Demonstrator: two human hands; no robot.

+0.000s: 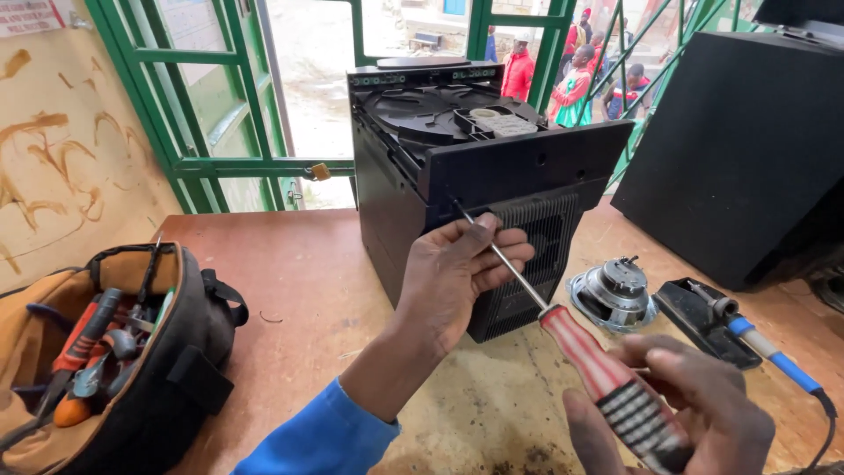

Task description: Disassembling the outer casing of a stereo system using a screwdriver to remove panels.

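A black stereo unit (457,149) stands on the worn wooden table (308,273), its top cover off and a disc tray showing. My left hand (457,273) rests against the unit's ribbed front panel, fingers steadying the metal shaft of a screwdriver (585,352). The shaft's tip touches the unit's front near its upper left corner. My right hand (668,405) grips the screwdriver's red and clear striped handle at the lower right.
An open tool bag (114,352) with pliers and screwdrivers sits at the left. A loose speaker driver (615,290), a small black part (703,317) and a blue-handled soldering iron (774,352) lie at the right. A large black speaker box (747,141) stands behind. People stand outside the green gate.
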